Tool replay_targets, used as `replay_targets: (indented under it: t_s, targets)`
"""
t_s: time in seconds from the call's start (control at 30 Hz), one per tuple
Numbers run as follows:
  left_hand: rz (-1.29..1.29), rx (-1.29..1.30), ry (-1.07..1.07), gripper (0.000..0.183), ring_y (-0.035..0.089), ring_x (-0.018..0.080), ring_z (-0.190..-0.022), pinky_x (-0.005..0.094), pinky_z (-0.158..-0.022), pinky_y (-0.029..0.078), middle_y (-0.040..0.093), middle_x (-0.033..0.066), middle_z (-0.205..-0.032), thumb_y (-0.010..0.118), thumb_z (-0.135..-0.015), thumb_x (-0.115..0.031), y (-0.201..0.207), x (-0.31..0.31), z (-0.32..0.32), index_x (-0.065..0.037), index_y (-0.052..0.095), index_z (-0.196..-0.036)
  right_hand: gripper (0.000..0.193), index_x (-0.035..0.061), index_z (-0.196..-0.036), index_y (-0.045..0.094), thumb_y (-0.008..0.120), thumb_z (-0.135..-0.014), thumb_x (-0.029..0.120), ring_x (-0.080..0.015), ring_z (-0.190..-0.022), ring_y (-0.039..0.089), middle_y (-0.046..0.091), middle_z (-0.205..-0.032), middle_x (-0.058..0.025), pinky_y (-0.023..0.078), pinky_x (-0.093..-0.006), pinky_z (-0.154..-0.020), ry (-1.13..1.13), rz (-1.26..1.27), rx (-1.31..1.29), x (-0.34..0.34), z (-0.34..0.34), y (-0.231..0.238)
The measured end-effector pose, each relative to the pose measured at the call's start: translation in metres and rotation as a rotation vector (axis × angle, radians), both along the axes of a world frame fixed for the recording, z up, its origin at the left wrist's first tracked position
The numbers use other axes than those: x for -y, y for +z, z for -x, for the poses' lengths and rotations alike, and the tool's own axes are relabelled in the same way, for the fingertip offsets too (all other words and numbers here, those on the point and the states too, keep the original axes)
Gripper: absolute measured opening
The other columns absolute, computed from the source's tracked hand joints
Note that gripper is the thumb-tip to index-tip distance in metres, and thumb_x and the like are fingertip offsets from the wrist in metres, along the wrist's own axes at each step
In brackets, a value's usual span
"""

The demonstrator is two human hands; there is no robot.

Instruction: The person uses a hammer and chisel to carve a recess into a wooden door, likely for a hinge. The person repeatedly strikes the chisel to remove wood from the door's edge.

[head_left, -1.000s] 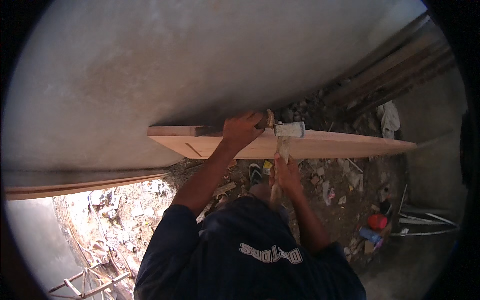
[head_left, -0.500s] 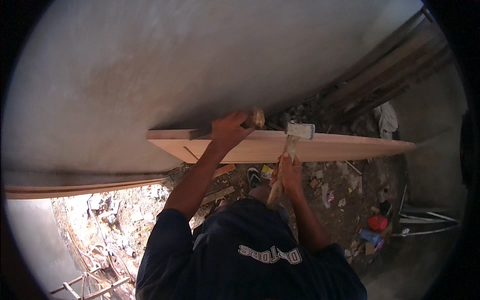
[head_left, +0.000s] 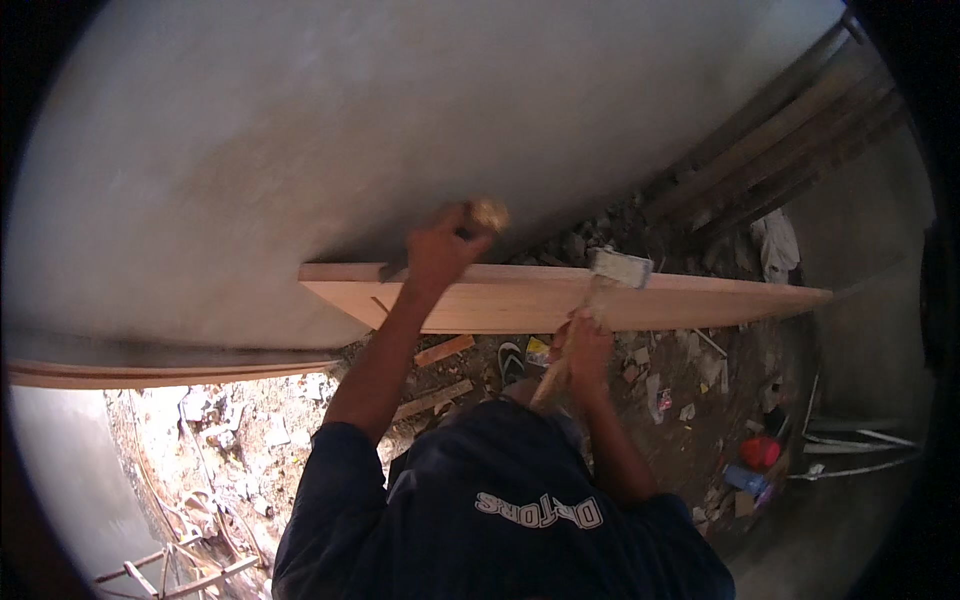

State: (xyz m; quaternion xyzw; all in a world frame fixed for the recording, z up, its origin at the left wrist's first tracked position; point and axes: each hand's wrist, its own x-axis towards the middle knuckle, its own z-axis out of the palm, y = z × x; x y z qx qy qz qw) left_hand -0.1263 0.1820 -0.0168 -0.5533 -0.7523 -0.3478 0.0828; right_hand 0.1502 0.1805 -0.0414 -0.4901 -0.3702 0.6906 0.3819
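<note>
A long pale wooden door panel [head_left: 520, 302] stands on its long edge in front of me, its narrow edge facing up. Wrapped round a chisel [head_left: 490, 214], my left hand [head_left: 440, 252] is over the left part of that edge. The chisel's battered wooden end pokes out to the right of the fingers, and its dark blade shows at the left, close to the wood. My right hand [head_left: 585, 350] grips a hammer [head_left: 622, 268] by its wooden handle. The hammer's pale, blocky head is up near the panel's top edge, slightly blurred and apart from the chisel.
A grey plastered wall [head_left: 300, 130] rises behind the panel. Dark timber beams [head_left: 780, 140] lean at the far right. Rubble and wood scraps [head_left: 445, 350] litter the ground. A red object [head_left: 760, 452] and a metal frame [head_left: 855, 440] lie at right.
My left hand with the chisel has shifted a little left and up. The hammer head has moved slightly right and tilted.
</note>
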Motion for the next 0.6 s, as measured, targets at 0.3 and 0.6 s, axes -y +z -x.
replay_targets:
  t_s: [0.3,0.6]
  targets:
    - [-0.928,1.351,-0.131,0.032,0.061,0.0171,-0.072,0.0342,-0.066,0.052,0.062,0.0044,-0.083,0.063,-0.094,-0.011,0.081,0.067,0.072,-0.003,0.060,-0.125,0.033,0.0060,-0.107,0.051,0.052,-0.108,0.039,-0.0192,-0.048,0.053,0.056,-0.065,-0.0079,0.048,-0.0356,-0.045,-0.003,-0.144,0.033,-0.028,-0.038,0.012]
    - [-0.929,1.161,0.063,0.037,0.071,0.0225,-0.083,0.0371,-0.068,0.057,0.068,0.0098,-0.103,0.076,-0.093,-0.016,0.056,0.079,0.071,-0.007,0.058,-0.124,0.038,0.0044,-0.107,0.053,0.056,-0.106,0.042,-0.0179,-0.048,0.055,0.057,-0.067,-0.0072,0.048,-0.0337,-0.046,0.246,-0.198,-0.001,-0.044,0.011,0.033]
